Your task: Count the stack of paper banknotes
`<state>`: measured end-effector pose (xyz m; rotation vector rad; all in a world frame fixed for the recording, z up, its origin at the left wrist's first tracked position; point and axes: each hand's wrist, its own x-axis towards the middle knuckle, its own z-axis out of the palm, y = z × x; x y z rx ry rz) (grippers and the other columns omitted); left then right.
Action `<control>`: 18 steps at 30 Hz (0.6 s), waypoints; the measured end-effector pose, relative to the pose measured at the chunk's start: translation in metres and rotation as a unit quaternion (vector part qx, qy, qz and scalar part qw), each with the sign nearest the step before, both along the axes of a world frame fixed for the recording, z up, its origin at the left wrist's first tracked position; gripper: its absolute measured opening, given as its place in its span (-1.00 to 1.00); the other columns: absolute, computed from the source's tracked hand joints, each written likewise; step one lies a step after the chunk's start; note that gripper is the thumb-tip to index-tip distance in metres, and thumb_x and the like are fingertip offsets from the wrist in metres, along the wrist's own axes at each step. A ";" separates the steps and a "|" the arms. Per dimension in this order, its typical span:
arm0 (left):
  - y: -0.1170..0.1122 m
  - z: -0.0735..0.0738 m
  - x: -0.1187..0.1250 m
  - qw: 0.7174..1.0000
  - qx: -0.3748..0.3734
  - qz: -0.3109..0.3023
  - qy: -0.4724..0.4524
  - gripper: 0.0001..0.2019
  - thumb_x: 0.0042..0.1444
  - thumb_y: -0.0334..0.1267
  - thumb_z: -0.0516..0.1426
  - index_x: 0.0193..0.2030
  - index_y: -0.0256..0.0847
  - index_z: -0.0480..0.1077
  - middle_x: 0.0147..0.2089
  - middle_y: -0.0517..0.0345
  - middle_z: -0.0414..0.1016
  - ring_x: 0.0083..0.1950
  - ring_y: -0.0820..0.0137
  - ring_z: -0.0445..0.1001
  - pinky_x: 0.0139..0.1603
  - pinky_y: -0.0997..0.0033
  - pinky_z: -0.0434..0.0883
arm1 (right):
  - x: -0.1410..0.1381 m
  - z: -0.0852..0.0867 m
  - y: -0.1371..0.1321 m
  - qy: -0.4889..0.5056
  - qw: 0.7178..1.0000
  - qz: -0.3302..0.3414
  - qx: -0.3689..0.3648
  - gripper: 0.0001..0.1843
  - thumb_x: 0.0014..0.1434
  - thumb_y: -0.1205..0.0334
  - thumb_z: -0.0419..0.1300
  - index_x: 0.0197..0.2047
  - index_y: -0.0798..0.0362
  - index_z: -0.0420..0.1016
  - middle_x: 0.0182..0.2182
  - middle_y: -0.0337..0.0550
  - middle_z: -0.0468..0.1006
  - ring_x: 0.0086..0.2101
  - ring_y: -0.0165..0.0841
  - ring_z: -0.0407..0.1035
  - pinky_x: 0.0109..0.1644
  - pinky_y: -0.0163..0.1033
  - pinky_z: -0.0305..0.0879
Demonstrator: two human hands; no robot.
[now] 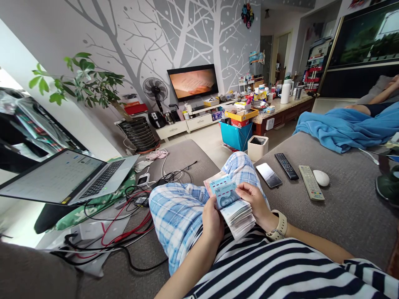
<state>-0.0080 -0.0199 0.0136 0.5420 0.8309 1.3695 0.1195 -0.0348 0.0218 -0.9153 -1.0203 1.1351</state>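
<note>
A thick bundle of banknotes is held over my lap, its pale edges fanned toward my body. Blue notes lie on top, with a pinkish note showing at the far left edge. My left hand is closed around the bundle's left side, thumb on the notes. From the right, my right hand grips the stack, thumb and forefinger pinching a blue note's corner. A pale watch is on my right wrist. The fingers beneath the bundle are hidden.
Beside my right leg lie a phone, a black remote, a grey remote and a white mouse. On the left are an open laptop and tangled cables. Another person's legs and a blue blanket are at right.
</note>
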 end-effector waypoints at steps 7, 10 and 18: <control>-0.001 -0.002 -0.001 1.000 -0.007 0.001 -0.004 -0.81 -0.10 -0.26 0.22 -0.34 -0.31 0.52 -0.28 0.02 0.64 -0.21 0.20 0.60 -0.14 0.27 0.49 | 0.001 -0.005 0.001 -0.005 1.000 -0.001 0.015 -0.68 0.06 -0.04 0.31 -0.44 0.05 0.45 -0.53 -0.29 0.39 -0.47 -0.39 0.22 -0.37 -0.28 0.12; 0.000 -0.005 -0.002 1.000 -0.021 0.011 -0.009 -0.73 -0.08 -0.23 0.23 -0.23 -0.35 0.54 -0.28 0.02 0.64 -0.27 0.25 0.58 -0.17 0.31 0.48 | 0.002 -0.010 0.000 -0.019 1.000 0.019 0.010 -0.64 0.13 -0.10 0.26 -0.41 0.04 0.46 -0.61 -0.30 0.39 -0.56 -0.41 0.17 -0.44 -0.28 0.06; -0.008 0.005 -0.004 0.994 0.060 0.048 0.081 -0.89 -0.04 -0.23 0.24 -0.47 -0.22 0.52 -0.39 0.08 0.60 -0.14 0.14 0.55 -0.04 0.25 0.42 | 0.035 0.085 -0.025 -0.113 0.977 -0.022 0.180 -0.33 0.05 -0.47 0.11 -0.27 -0.01 0.60 -0.39 -0.06 0.58 -0.40 -0.24 0.39 -0.33 -0.13 0.25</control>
